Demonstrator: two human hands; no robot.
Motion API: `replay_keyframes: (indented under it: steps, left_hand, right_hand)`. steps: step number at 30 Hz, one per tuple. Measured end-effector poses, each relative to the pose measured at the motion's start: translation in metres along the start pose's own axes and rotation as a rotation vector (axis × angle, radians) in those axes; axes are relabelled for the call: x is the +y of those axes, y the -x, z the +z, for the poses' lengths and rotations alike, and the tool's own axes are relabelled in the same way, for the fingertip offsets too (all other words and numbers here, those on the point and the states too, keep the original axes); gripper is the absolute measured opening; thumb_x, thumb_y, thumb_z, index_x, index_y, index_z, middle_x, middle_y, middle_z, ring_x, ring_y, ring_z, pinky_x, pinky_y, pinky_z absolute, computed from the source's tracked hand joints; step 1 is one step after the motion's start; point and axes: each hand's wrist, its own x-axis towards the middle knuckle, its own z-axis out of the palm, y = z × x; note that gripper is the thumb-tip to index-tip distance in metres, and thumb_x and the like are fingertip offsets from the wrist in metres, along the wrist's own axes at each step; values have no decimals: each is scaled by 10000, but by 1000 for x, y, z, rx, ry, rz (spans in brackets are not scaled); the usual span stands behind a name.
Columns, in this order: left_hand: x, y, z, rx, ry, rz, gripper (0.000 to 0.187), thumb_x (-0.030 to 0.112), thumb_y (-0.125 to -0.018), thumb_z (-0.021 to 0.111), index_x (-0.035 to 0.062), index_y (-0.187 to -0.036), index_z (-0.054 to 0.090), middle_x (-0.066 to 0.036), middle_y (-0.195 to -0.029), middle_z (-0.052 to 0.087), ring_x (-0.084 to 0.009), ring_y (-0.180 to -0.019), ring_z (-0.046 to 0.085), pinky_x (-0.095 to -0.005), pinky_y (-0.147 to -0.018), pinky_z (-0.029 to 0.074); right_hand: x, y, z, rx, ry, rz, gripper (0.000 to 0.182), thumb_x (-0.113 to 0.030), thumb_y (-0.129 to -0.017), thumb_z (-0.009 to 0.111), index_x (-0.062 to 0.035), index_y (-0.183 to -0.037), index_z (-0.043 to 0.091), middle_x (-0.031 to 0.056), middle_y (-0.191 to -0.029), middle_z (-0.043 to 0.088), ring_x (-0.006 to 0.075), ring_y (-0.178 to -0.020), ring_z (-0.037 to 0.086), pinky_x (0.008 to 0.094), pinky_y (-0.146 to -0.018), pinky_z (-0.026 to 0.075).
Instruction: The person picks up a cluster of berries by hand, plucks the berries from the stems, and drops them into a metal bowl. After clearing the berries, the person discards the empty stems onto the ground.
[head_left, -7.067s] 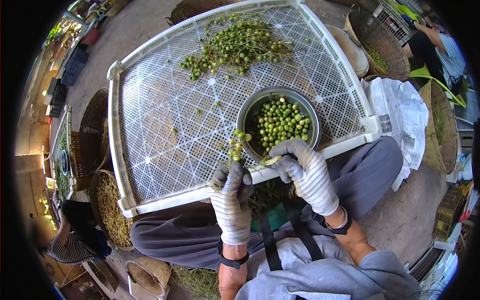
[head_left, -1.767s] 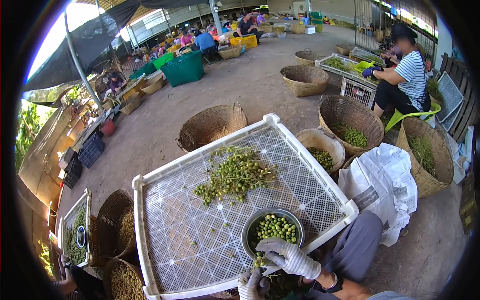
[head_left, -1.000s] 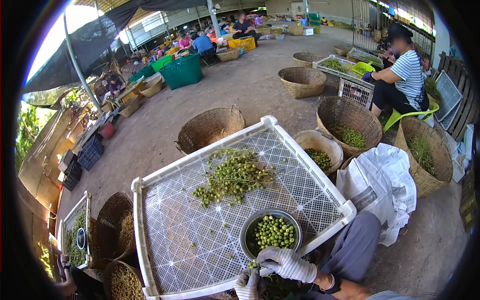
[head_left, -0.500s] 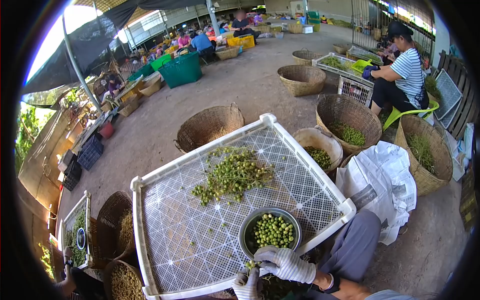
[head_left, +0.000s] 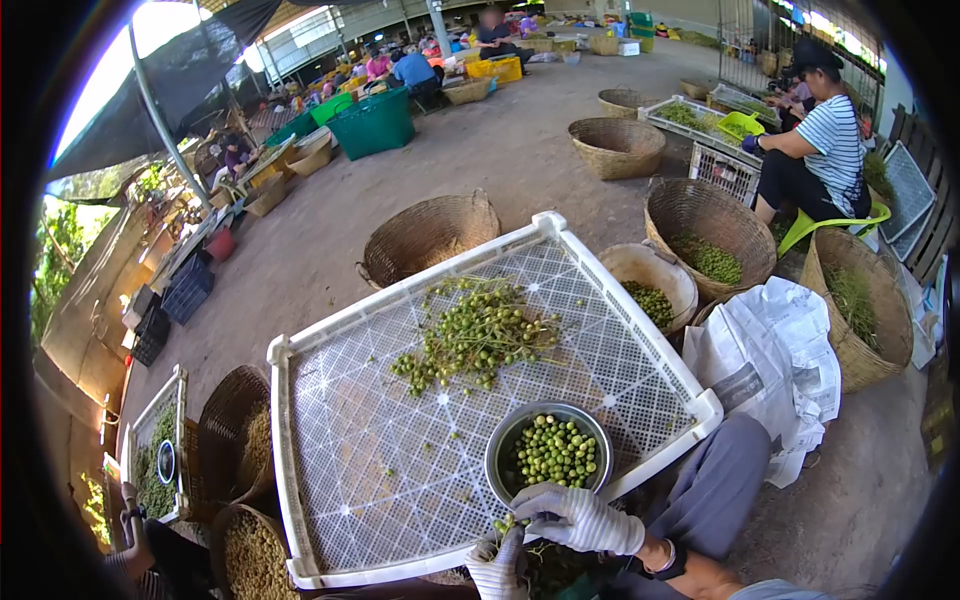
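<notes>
Both my hands wear pale striped gloves. My left hand [head_left: 497, 566] is closed on a small sprig of green fruit [head_left: 507, 523] at the tray's near edge. My right hand [head_left: 582, 520] has its fingers pinched on the same sprig, just in front of a metal bowl [head_left: 495, 460]. Round green fruits [head_left: 555, 450] without stems fill much of the bowl. It sits on a white mesh tray [head_left: 395, 515]. Farther back on the tray lies a heap of green fruit on stems [head_left: 480, 335].
A wicker basket [head_left: 420, 235] stands behind the tray. To the right are a tub of green fruit [head_left: 650, 300], a large basket [head_left: 715, 220] and white sacking [head_left: 765, 360]. A co-worker in a striped shirt [head_left: 832, 140] sits beyond. Another person's hand [head_left: 132, 505] shows at lower left.
The whole view has shifted slightly, so the tray and bowl sit a little farther right. My hands stay together at the sprig, with the right fingers still pinched.
</notes>
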Motion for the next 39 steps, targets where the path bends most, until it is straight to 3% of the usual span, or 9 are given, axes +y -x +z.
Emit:
replay_keyframes:
  steps: [10,14,18,22,27,28,30,33,39]
  left_hand:
    - [0,0,8,11,74,14,230,170,-939,637,75,-737,578,64,-580,415,-28,-503,344,-244,-431,254]
    - [-22,-10,-6,-98,22,127,66,33,-924,578,25,-973,621,14,-613,428,-89,-529,395,-282,-456,311]
    - [-46,-20,-16,-184,-156,380,353,-55,-897,529,61,-1226,586,-21,-648,437,-133,-549,420,-297,-479,337]
    - [-35,-14,-14,-159,-81,255,301,-49,-902,533,43,-1178,611,-14,-664,440,-114,-567,411,-295,-479,338]
    - [-11,-7,-6,-42,180,-130,276,-42,-911,542,24,-1163,633,-4,-714,444,-97,-571,384,-274,-487,333]
    - [-15,-7,-6,-41,180,-132,276,-42,-911,542,24,-1163,633,-4,-714,444,-97,-571,384,-274,-487,333]
    - [-22,-8,-3,-115,-33,253,220,-6,-932,552,0,-1136,633,14,-710,431,-77,-557,361,-263,-476,312]
    - [-20,-8,2,-70,-123,401,155,44,-948,575,-18,-1075,640,34,-686,405,-51,-553,341,-253,-466,295]
    - [-4,-2,8,-30,75,76,153,106,-960,593,-21,-1031,642,36,-653,375,-42,-550,326,-251,-461,289]
  right_hand:
    - [-2,-1,0,55,67,4,251,-74,-844,690,-59,-1094,666,98,-1128,650,267,-1007,649,345,-862,527]
    - [0,-2,0,72,252,-81,298,-116,-809,723,-73,-1098,668,100,-1131,644,292,-973,654,359,-825,545]
    - [-4,-2,0,113,385,-210,303,-141,-776,755,-84,-1063,676,80,-1127,648,280,-917,675,360,-760,566]
    - [-6,-2,2,110,438,-175,302,-152,-763,765,-95,-1047,680,61,-1125,649,272,-917,676,356,-756,567]
    - [1,0,2,127,421,-232,340,-167,-748,768,-111,-1069,672,45,-1136,644,248,-895,673,352,-724,561]
    - [0,1,2,126,420,-230,340,-167,-748,768,-111,-1069,672,45,-1136,644,248,-895,673,352,-724,561]
    - [-5,1,1,129,602,-286,364,-156,-740,752,-132,-1093,665,32,-1171,629,231,-912,661,349,-729,547]
    - [-9,4,2,142,734,-275,390,-142,-731,734,-151,-1114,658,21,-1201,613,221,-946,645,345,-744,534]
    - [-7,7,2,134,711,-253,398,-141,-738,725,-158,-1129,654,9,-1215,610,208,-980,631,345,-772,528]
